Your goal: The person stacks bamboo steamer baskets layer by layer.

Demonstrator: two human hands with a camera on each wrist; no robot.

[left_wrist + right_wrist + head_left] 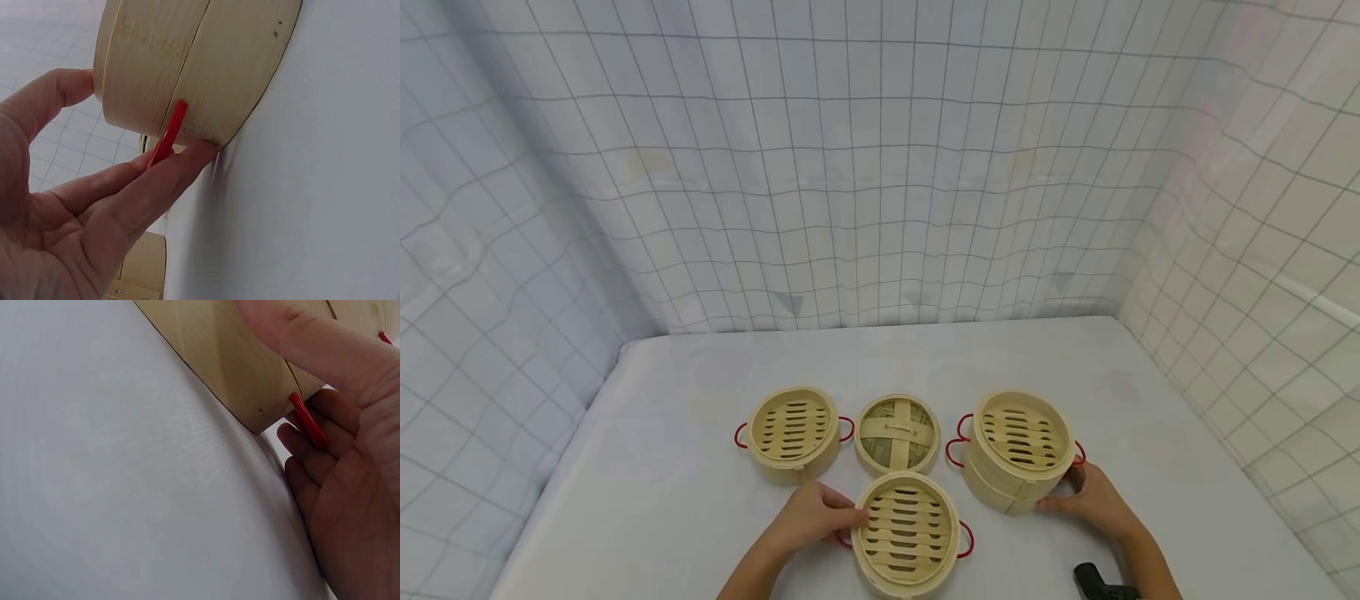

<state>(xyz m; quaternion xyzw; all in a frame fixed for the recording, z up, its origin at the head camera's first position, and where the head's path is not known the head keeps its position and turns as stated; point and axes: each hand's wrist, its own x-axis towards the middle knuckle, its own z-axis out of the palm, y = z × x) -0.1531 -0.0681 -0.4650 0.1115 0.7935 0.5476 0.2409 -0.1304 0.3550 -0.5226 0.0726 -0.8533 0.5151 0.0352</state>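
White table [647, 458], gridded sheeting [880, 183], bamboo steamers [906, 546]

Free room behind steamer stack [1013, 478]

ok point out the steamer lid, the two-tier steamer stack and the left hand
Steamer lid [898, 434], head view: crossed bands
Two-tier steamer stack [1018, 451], head view: slatted top
Left hand [813, 517], head view: back of hand

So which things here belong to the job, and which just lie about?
In the job, it seems:
front steamer basket, pinched by left hand
stacked steamer baskets, gripped by right hand

Not held, perhaps just lying about:
left steamer basket
woven lid
black object, role unclear
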